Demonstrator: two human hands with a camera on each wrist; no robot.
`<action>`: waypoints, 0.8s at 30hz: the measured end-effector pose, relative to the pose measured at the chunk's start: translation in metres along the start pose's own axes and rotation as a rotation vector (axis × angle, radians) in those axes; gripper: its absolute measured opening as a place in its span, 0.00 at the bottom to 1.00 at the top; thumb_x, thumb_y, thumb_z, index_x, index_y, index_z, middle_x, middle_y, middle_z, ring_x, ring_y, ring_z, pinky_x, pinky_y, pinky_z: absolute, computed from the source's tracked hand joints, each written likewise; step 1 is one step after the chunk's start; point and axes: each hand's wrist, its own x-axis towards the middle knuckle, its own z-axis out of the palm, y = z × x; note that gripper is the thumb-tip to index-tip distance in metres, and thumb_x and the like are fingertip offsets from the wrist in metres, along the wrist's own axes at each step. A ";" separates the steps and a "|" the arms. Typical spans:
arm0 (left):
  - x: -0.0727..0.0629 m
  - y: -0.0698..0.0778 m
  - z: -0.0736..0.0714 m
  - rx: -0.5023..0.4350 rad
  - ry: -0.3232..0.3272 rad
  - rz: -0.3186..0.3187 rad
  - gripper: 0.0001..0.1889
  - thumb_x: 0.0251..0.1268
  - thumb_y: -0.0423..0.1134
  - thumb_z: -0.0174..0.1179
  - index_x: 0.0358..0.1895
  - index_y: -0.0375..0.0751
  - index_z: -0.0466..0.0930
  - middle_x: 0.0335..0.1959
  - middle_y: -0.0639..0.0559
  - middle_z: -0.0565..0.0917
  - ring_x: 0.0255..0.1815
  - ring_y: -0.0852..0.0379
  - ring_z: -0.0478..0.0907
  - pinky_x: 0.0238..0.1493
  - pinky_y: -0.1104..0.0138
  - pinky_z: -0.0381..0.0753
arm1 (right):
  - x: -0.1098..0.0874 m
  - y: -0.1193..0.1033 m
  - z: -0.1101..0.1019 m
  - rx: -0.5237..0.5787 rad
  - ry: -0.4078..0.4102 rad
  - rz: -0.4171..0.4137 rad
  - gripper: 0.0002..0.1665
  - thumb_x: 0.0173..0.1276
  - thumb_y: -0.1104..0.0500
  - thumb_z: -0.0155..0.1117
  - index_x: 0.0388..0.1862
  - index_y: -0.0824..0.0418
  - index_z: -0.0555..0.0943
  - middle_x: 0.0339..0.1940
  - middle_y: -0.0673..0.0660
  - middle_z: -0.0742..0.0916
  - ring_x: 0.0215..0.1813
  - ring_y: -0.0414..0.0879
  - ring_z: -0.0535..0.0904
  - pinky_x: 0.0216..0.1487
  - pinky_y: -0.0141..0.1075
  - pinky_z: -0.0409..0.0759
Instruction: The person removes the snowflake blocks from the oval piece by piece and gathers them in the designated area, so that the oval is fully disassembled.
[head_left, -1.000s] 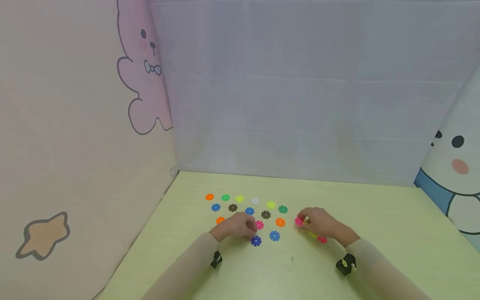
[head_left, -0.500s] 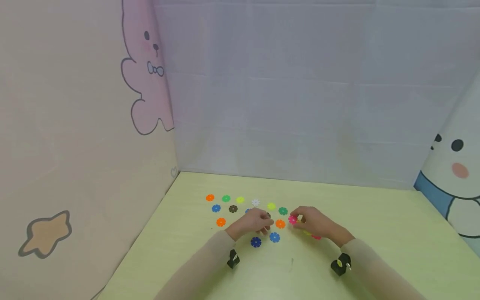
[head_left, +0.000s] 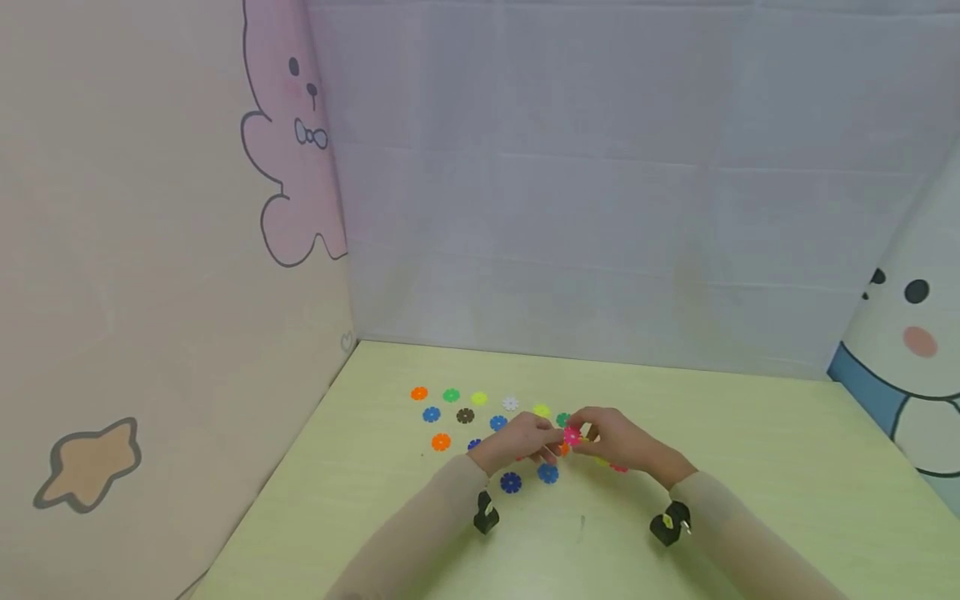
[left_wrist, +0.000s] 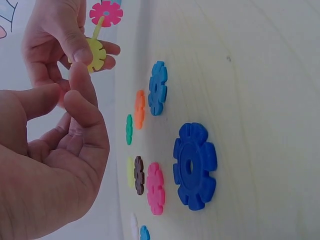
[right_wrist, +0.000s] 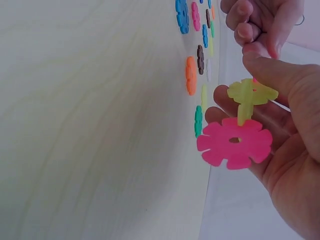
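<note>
Plastic snowflake discs, joined in a short chain of pink and yellow, are gripped by my right hand point(head_left: 618, 437). In the right wrist view the chain's end pink disc point(right_wrist: 235, 142) hangs from a yellow disc point(right_wrist: 245, 112) set edge-on, with another yellow disc point(right_wrist: 260, 92) by the fingers. At the chain's other end is a pink disc point(head_left: 572, 436) between both hands. My left hand point(head_left: 517, 442) meets it there, thumb and curled fingers apparently pinching its edge; the fingertips mostly hide it in both wrist views.
Loose discs lie flat on the pale table point(head_left: 750, 467): a navy disc point(head_left: 511, 482), a light blue disc point(head_left: 548, 473), an orange disc point(head_left: 441, 442), a white disc point(head_left: 510, 403) and several others. A printed cloth point(head_left: 150, 250) stands at the left, a plain one point(head_left: 600, 183) behind.
My left hand has moved right, from above the loose discs to the chain's end. My right hand has brought the chain left, so both hands now meet above the orange disc.
</note>
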 end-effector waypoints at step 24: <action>0.009 -0.003 0.004 -0.124 0.100 -0.006 0.09 0.67 0.37 0.56 0.39 0.34 0.81 0.29 0.47 0.84 0.29 0.58 0.81 0.33 0.67 0.78 | -0.004 0.005 0.003 -0.011 0.043 -0.017 0.22 0.59 0.61 0.70 0.53 0.62 0.76 0.45 0.52 0.83 0.44 0.48 0.78 0.44 0.42 0.78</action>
